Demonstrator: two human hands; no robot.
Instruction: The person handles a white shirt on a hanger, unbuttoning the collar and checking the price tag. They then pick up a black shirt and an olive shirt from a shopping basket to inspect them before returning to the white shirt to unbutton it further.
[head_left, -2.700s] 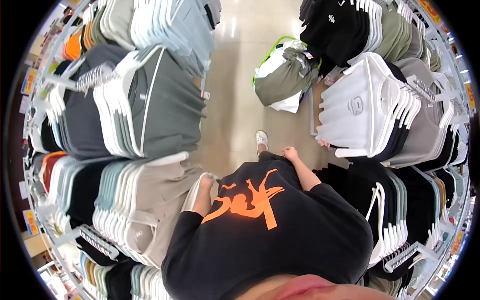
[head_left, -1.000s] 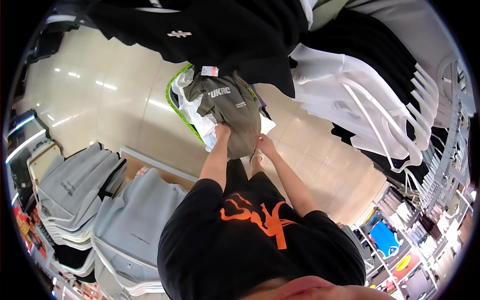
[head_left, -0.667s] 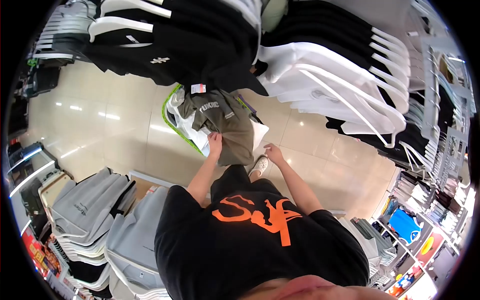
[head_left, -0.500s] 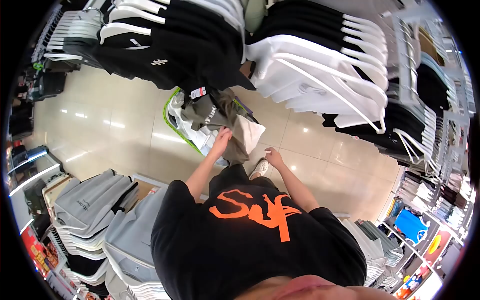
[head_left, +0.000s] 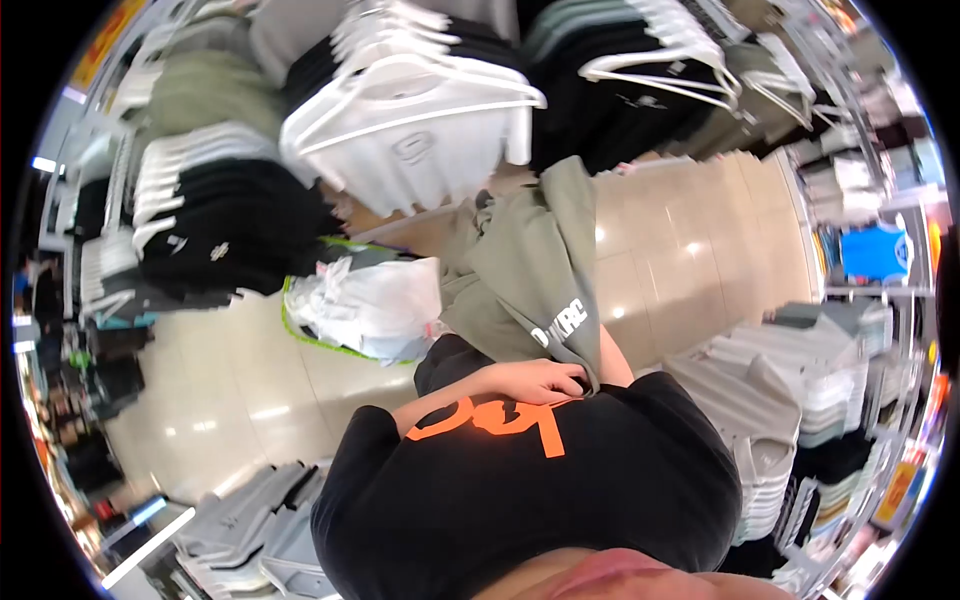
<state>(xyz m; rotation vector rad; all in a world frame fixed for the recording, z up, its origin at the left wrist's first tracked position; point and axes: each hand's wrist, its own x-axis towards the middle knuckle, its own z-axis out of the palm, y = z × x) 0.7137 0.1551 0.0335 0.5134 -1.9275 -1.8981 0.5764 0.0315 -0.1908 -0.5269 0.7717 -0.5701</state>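
Note:
An olive-green shirt (head_left: 525, 265) with white lettering hangs in folds before my chest, stretching up and away from me. My left hand (head_left: 545, 381) is at its near edge, fingers curled onto the cloth. My right forearm (head_left: 614, 364) goes behind the shirt, and the cloth hides that hand. Left of the shirt, on the floor, stands a basket (head_left: 288, 318) with a bright green rim. White clothing and clear plastic (head_left: 375, 300) fill it.
White shirts on hangers (head_left: 410, 140) hang ahead, with black shirts (head_left: 215, 225) to their left and more black ones (head_left: 610, 115) to the right. Folded or hung grey clothes (head_left: 765, 370) flank me on the right, others (head_left: 240, 515) at lower left. Tiled floor (head_left: 690, 250) lies between.
The olive-green shirt has come out of the basket up to my chest. My left hand moved back with it, and my right hand went behind the cloth. My view has turned rightward.

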